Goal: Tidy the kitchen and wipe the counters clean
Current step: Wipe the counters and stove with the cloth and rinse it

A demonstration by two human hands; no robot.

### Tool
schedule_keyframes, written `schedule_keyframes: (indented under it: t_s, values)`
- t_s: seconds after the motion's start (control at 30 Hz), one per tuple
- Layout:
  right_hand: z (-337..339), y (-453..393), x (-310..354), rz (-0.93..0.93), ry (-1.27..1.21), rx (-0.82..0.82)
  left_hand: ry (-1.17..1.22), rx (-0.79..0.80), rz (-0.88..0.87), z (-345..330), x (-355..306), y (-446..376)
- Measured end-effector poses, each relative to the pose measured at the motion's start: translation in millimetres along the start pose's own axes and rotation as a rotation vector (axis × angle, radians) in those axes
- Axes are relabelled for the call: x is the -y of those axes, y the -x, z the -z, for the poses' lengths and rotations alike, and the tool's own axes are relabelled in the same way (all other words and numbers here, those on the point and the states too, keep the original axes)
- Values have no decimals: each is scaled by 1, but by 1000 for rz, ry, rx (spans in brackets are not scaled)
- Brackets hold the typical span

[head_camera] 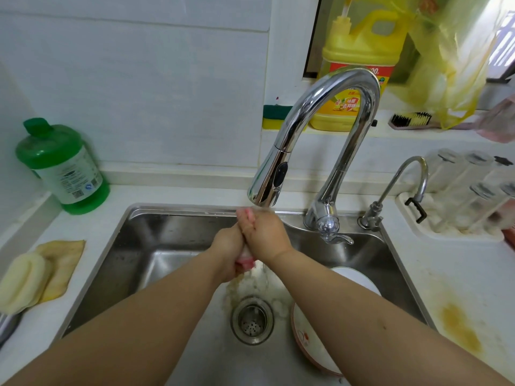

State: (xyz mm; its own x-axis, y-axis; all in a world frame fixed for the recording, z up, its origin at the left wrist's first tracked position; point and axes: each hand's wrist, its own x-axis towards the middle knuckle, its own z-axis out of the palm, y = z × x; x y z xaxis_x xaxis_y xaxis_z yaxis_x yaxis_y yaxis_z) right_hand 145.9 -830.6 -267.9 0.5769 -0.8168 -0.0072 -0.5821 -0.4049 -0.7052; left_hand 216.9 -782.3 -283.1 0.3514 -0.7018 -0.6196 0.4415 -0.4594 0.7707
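Over the steel sink (117, 263), my left hand (227, 250) and my right hand (266, 232) both grip a rolled pink cloth (245, 261) just under the spout of the chrome tap (320, 115). The cloth shows at the top by the spout and at the bottom between my hands; water drips from it toward the drain (252, 320). Most of the cloth is hidden inside my fists. A yellow-brown stain (459, 327) marks the white counter (446, 277) right of the sink.
Plates (309, 346) lean in the sink's right side. A green bottle (62, 165) stands back left; a yellow sponge (21, 282) and a rag (65, 263) lie on the left counter. A small filter tap (398, 190), a glass rack (468, 196), a yellow detergent jug (359, 65) and a brush (411, 119) are at right.
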Motion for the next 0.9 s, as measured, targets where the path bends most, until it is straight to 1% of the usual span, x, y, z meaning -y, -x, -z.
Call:
schedule_keyframes:
  t_s: [0.03, 0.13, 0.17, 0.2, 0.27, 0.3, 0.33, 0.37, 0.47, 0.57, 0.67, 0.73, 0.8, 0.87, 0.9]
  values:
    - [0, -3, -1, -79, -44, 15, -30, 7, -4, -1, -2, 2]
    - [1, -10, -15, -327, -154, -23, -87, -21, -24, -1, -5, 3]
    - [0, -12, -19, -407, -198, -1, -109, -24, -32, 1, -8, 4]
    - [-1, -10, -21, -495, -297, 53, -112, -16, -48, 3, -9, 3]
    - [1, -3, -20, -669, -633, 172, -75, -17, -68, 11, -12, 1]
    - [4, 1, -19, -729, -793, 203, -63, -23, -75, 18, -13, -2]
    - [7, 2, -19, -752, -899, 241, -62, -33, -75, 25, -13, -7]
    - [8, 1, -19, -742, -955, 274, -70, -46, -72, 31, -12, -9]
    - [15, 1, -10, -666, -995, 367, -66, -104, -82, 43, -9, -15]
    - [16, -3, 2, -568, -1142, 316, -76, -135, -15, 46, -5, -13]
    - [17, -4, 8, -472, -1226, 244, -45, -91, 83, 40, -1, -9]
    - [18, -1, 11, -472, -1266, 208, -21, -64, 109, 35, -1, -7]
    - [18, 3, 12, -432, -1216, 203, 18, -13, 133, 29, -4, -3]
    - [14, 11, 17, -318, -1143, 250, 154, 90, 145, 22, -7, -3]
    - [12, 15, 20, -275, -1083, 245, 219, 141, 159, 18, -10, 1]
